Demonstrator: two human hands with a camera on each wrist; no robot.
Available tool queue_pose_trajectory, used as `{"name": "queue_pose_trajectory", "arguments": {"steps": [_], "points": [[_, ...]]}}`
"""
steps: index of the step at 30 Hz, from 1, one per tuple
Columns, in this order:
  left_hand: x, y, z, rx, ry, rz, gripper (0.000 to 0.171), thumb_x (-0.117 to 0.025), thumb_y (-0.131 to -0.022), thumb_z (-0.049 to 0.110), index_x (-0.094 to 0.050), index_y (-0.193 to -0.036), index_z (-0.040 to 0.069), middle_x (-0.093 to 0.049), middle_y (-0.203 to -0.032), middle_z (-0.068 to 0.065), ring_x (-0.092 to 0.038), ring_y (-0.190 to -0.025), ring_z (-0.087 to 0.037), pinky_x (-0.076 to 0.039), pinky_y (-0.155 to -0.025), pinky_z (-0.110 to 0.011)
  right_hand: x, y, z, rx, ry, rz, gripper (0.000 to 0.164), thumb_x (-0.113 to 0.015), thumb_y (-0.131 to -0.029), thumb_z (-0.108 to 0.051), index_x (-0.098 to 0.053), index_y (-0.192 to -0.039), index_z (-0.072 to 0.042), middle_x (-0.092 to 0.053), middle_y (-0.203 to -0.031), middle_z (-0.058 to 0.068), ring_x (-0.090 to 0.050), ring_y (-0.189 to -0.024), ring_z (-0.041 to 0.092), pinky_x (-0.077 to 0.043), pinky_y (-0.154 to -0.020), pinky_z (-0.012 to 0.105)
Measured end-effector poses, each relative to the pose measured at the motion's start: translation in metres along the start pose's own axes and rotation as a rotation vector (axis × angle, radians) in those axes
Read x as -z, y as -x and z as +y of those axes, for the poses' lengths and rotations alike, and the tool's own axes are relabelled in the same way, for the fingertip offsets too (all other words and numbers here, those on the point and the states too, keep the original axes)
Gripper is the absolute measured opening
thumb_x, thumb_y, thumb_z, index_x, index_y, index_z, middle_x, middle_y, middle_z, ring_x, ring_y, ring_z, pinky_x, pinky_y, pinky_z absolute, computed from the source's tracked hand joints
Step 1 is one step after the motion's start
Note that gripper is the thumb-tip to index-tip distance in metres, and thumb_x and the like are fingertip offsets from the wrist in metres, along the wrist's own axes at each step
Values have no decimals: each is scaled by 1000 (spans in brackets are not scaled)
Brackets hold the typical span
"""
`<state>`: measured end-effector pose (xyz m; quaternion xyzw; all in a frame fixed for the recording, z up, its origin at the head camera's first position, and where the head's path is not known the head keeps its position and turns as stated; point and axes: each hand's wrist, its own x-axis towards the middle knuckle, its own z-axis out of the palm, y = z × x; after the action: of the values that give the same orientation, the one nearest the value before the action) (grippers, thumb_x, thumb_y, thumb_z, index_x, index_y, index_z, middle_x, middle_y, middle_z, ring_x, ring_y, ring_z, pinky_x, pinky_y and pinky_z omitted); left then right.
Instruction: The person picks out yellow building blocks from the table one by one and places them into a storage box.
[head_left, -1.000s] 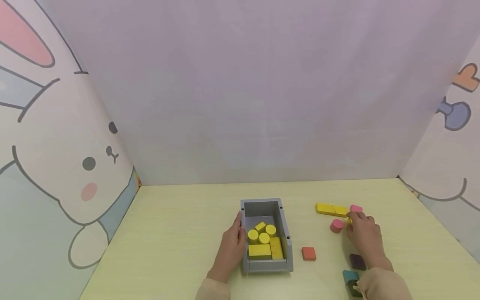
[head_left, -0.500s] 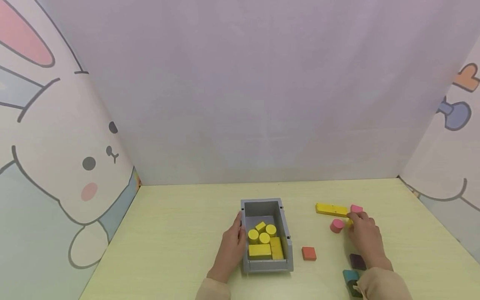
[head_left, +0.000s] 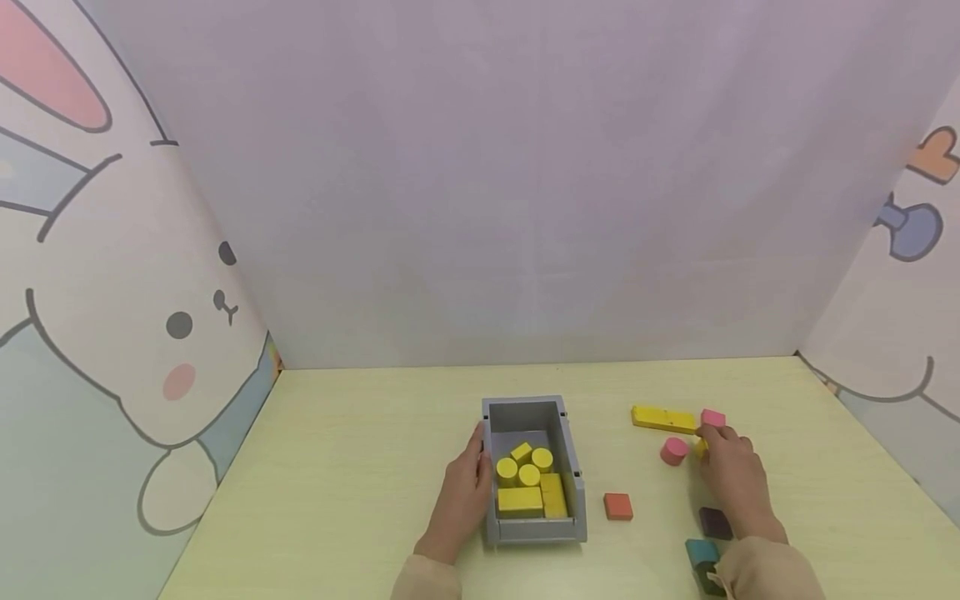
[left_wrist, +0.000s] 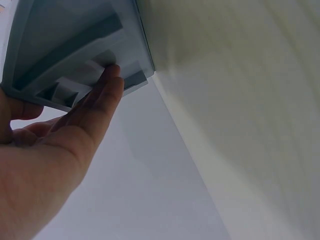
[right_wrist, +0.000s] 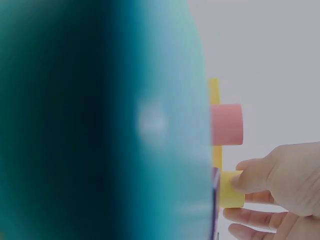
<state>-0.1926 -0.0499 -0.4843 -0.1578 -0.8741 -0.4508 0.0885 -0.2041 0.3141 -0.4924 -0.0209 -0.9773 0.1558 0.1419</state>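
Observation:
My left hand (head_left: 459,496) holds the left wall of a grey plastic bin (head_left: 572,460), fingers along its outer side and thumb at the rim. Inside the bin lie several yellow blocks (head_left: 519,502), both cylinders and rectangles. On the right, my right hand (head_left: 737,477) pinches a yellow cylinder block (right_wrist: 231,199) between thumb and fingers; the head view shows only a sliver of it. Just left of that hand stands a pink cylinder block (head_left: 673,452). A long yellow block (head_left: 663,419) lies beyond it, and a pink block (head_left: 712,417) sits past the fingertips.
An orange-red square block (head_left: 618,507) lies right of the bin. Near the right wrist are a dark purple block (head_left: 714,523) and a teal block (head_left: 702,551), with a dark green one (head_left: 708,579) partly under the sleeve. A pale curtain (head_left: 525,208) rises behind the table.
My right hand and the yellow cylinder block have shifted very slightly right. The left hand and the bin stay in place.

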Motion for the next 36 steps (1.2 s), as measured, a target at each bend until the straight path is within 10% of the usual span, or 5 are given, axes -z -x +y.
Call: {"name": "queue_pose_trajectory", "arguments": {"steps": [30, 36], "points": [[2, 0, 3, 31, -7, -9, 46, -35, -98, 12, -27, -140, -2, -50, -132, -20, -50, -96, -16, -47, -92, -42, 18, 7, -34, 104, 22, 140, 33, -60, -69, 8, -58, -102, 6, -56, -95, 30, -50, -73, 42, -47, -61, 55], [1, -1, 3, 28, -18, -8, 46, -36, -98, 12, -28, -140, -3, -62, -103, -17, -48, -78, -12, -51, -76, -36, 18, 9, -41, 86, 10, 94, 36, -64, -69, 6, -57, -104, 6, -55, -97, 30, -49, -81, 43, -47, -69, 58]]}}
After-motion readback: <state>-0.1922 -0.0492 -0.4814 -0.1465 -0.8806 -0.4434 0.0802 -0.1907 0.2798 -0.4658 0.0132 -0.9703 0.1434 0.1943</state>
